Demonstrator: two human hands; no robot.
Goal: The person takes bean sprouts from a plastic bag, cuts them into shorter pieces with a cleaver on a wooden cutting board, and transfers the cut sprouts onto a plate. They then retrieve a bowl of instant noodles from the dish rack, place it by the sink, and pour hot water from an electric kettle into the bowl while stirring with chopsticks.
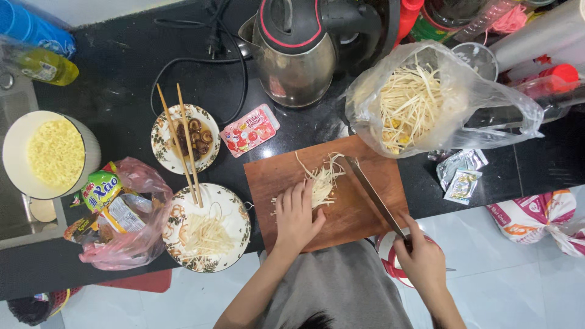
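- Pressing down with flat, closed-together fingers, the left hand (297, 214) pins a small bunch of pale strips (323, 180) to the wooden cutting board (365, 213); the strips look like shredded bamboo shoot or a similar vegetable, though the exact kind cannot be told.
- The right hand (421, 259) has its fingers wrapped tight round the handle of a knife (373, 194), whose long blade slants up across the board, the tip lying just beside the far end of the bunch.
- The step in hand appears to be cutting the strips: bunch held, blade alongside it, not yet through it.
- The next move would call for the blade to come square to the bunch, and for the left fingertips to stay clear of the edge, since they rest right on the strips.
- More strips fill a clear plastic bag (487, 103) beyond the board, touching its far corner.
- A patterned plate (234, 207) just left of the board already carries a heap of strips, with chopsticks (177, 131) laid across it and a smaller dish of dark mushrooms (196, 135).
- A kettle (295, 55) stands behind, and a white pot of dry noodles (56, 152) sits at the far left.
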